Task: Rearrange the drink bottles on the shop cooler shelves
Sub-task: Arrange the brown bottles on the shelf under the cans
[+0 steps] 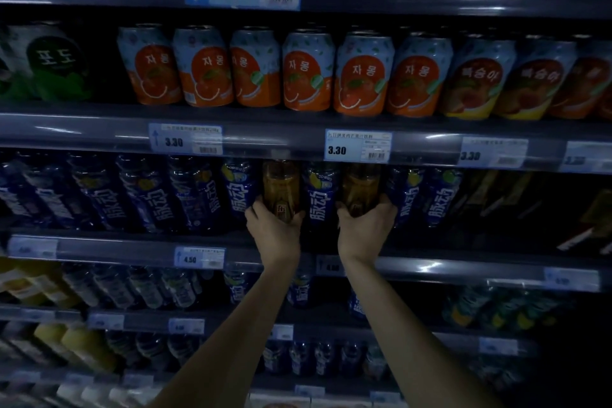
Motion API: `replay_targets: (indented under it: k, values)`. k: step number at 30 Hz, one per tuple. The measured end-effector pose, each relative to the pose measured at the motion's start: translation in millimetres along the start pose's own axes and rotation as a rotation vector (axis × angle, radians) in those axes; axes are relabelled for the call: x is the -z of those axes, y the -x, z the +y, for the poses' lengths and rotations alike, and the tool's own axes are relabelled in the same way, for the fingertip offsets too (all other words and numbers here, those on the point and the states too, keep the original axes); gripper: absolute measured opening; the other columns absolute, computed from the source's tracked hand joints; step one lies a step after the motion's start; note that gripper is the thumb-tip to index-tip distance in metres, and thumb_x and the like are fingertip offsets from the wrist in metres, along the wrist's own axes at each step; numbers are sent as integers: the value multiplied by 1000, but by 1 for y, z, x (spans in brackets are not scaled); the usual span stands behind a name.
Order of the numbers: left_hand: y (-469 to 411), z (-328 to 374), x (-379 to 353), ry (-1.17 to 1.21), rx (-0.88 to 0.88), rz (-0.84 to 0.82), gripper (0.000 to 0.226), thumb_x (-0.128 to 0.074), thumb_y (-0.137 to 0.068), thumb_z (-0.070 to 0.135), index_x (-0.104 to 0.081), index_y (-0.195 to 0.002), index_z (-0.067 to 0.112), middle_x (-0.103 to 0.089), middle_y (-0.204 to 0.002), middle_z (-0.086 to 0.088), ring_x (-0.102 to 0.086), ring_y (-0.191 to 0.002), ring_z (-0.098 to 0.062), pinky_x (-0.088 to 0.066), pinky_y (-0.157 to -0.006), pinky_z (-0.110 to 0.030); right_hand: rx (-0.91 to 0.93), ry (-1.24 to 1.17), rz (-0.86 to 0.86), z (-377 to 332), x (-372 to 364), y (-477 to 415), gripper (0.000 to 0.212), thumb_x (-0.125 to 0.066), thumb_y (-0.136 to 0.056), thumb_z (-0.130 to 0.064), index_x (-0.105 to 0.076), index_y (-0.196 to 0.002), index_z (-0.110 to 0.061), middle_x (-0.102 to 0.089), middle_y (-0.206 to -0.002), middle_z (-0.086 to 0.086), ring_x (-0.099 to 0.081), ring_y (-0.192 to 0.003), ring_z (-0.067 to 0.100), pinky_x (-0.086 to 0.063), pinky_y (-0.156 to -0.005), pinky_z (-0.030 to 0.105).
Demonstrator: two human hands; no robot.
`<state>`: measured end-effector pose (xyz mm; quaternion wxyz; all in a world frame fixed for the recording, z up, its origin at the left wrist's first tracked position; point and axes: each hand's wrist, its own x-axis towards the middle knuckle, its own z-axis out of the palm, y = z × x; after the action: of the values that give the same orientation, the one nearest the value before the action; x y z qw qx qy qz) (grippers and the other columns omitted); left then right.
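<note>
Two amber-brown drink bottles stand in a row of blue-labelled bottles on the middle cooler shelf. My left hand (275, 228) grips the lower part of the left brown bottle (280, 185). Around the base of the right brown bottle (361, 187) my right hand (364, 228) is closed. One blue bottle (320, 199) stands between the two brown ones, and more blue bottles (195, 192) fill the row to the left and right. The brown bottles' caps are hidden behind the shelf rail above.
Above runs a shelf of orange-and-blue cans (308, 71) with green cans (49, 63) at the far left. Price tags (357, 149) line the shelf rails. Dark packages (530, 205) lie to the right. Lower shelves hold clear, blue and yellow bottles (86, 348).
</note>
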<state>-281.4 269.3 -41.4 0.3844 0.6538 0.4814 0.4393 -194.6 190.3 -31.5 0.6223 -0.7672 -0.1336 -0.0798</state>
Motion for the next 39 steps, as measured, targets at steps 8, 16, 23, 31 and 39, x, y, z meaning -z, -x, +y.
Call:
replay_targets:
  k: [8, 16, 23, 31, 39]
  values:
    - [-5, -1, 10, -4, -27, -29, 68, -83, -64, 23, -40, -117, 13, -38, -112, 1, -41, -99, -12, -40, -86, -26, -3, 17, -56, 4, 4, -1, 71, -79, -72, -21, -46, -133, -4, -44, -123, 11, -46, -117, 29, -45, -100, 47]
    - [7, -2, 20, -2, -60, -21, 65, -83, -59, 19, -37, -105, 19, -35, -105, 3, -41, -97, -12, -38, -83, -24, 16, -61, -52, 6, 18, 11, 64, -81, -70, -26, -49, -124, -10, -41, -112, -2, -50, -107, 20, -49, -92, 36]
    - [23, -2, 32, 49, -80, -20, 69, -86, -55, 17, -33, -98, 24, -33, -102, 4, -38, -94, -8, -37, -84, -23, 70, -105, -78, 9, 36, 25, 60, -85, -68, -20, -50, -117, -13, -44, -108, -2, -47, -95, 4, -38, -79, 3]
    - [39, 17, 38, 32, -167, -38, 63, -85, -57, 21, -37, -98, 22, -36, -101, 3, -36, -88, -4, -37, -82, -23, 90, -173, -16, 4, 58, 33, 61, -85, -65, -14, -51, -116, -9, -51, -110, 5, -54, -100, 15, -46, -86, 25]
    - [69, 34, 38, 34, -199, -94, 57, -83, -60, 17, -41, -99, 16, -39, -102, -2, -42, -93, -13, -40, -80, -27, 137, -176, -21, -2, 89, 31, 58, -84, -65, -13, -51, -111, -19, -46, -107, -3, -50, -98, 7, -41, -86, 21]
